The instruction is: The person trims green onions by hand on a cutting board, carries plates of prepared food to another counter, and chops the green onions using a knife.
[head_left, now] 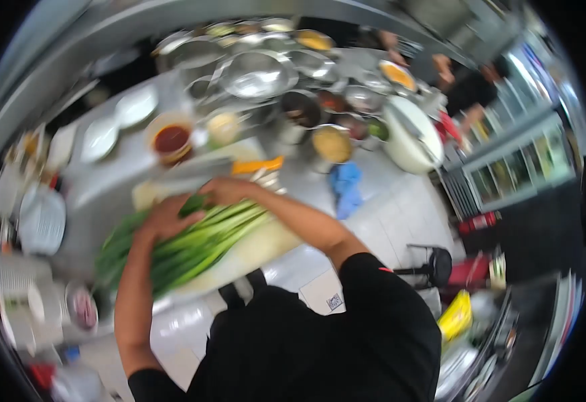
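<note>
A large bunch of spring onions point(222, 241) lies across a pale cutting board point(273, 242), dark leaves to the left and white ends to the right. My left hand point(165, 218) rests on the leaves, thumb and fingers closed around some of the green. Close beside it, my right hand point(222, 191) bends its fingers over the bunch's far edge and closes on leaves there; its fingertips are blurred. Beyond my hands lies a knife with an orange handle point(258, 165), its broad blade pointing left. Neither hand touches the knife.
Behind the board stand a tub of red sauce point(172, 139), white dishes point(137, 107) and several metal bowls point(256, 75). A blue cloth point(345, 187) hangs at the counter's right edge, near a white bucket point(410, 137). Another person's arm point(472, 117) shows at the far right.
</note>
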The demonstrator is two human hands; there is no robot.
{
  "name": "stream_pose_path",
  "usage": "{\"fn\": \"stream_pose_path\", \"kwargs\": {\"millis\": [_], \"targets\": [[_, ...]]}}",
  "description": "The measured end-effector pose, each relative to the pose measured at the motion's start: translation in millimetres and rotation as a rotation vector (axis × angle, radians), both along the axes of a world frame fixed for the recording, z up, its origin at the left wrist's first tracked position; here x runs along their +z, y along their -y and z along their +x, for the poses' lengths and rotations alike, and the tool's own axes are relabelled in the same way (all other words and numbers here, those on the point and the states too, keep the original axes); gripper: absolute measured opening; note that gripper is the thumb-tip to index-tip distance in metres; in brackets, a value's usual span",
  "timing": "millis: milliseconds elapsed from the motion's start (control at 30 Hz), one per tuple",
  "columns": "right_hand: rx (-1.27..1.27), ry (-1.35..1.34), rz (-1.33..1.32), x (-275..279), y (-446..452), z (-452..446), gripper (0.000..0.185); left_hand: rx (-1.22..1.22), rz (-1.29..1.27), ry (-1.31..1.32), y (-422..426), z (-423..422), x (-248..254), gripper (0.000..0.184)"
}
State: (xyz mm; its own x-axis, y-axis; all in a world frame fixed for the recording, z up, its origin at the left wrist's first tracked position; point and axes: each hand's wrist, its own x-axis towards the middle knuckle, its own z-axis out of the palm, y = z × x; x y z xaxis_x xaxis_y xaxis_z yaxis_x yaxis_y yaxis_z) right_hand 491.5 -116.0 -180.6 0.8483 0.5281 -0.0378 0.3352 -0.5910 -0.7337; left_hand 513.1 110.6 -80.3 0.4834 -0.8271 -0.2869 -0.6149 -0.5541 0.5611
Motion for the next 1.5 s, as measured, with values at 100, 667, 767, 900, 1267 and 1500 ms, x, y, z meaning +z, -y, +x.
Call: {"fn": "stream_pose_path", "kwargs": {"millis": [100,667,767,900,1267,1500], "targets": [[-0.150,0.195,-0.188,31.4,-6.9,-27.3,0.028,-0.052,0.017,0.134,-5.0,20.5,-34.1,0.076],[-0.339,0.622,-0.116,45.6,-39.4,-145.4,0.040,-0.202,-0.197,-0.146,-3.6,58.7,-41.3,0.034],[-0.335,0.594,-0.128,47.3,-40.5,-148.1,0.041,-0.171,-0.156,-0.210,-2.3,57.3,-35.9,0.035],[-0.301,0.514,-0.130,53.1,-39.9,-144.9,0.042,-0.181,-0.042,-0.154,-1.4,49.8,-23.6,0.043],[-0.883,0.330,0.013,117.6,82.7,-171.6,0.032,-0.029,-0.294,0.095,-9.6,18.9,8.2,0.044],[-1.314,0.318,0.327,156.8,324.4,-165.8,0.049,0.251,-0.591,0.067,-4.5,5.3,22.6,0.036]]}}
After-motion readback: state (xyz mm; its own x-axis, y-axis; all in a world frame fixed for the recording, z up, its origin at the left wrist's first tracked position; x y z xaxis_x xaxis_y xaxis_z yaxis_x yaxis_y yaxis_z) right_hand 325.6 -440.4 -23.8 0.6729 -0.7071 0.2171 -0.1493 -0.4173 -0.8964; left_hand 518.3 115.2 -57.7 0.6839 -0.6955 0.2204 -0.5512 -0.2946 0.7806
